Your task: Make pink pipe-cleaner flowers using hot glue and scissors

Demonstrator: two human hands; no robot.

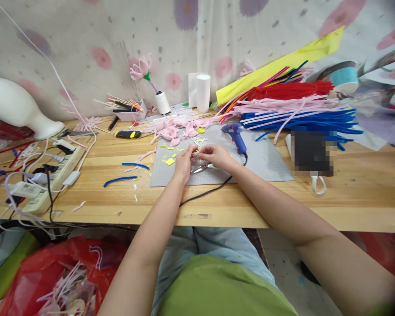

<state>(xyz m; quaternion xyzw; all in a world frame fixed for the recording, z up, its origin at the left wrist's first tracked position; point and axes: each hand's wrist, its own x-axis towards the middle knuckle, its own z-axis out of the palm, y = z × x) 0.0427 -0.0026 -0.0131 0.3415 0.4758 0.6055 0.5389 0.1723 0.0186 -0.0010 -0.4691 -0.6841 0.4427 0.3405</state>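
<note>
Near the middle of the frame, a small piece, yellowish and too tiny to name, is between the fingertips of the two hands. The left hand and the right hand have their fingers bent and nearly meeting; I cannot tell which of them holds the piece, or how firmly. Just below the fingers, a metal tool lies partly hidden on the grey mat. Just above them are thin white stems, and at upper left of the hands lie pink fuzzy petals. Yellow scraps are left of the left hand. At the upper right of the hands, a blue glue gun rests on the mat. Farther out, blue and pink pipe cleaners fill the upper right, a pink flower stands in the upper left part, and a power strip lies at the left of the wooden table.
</note>
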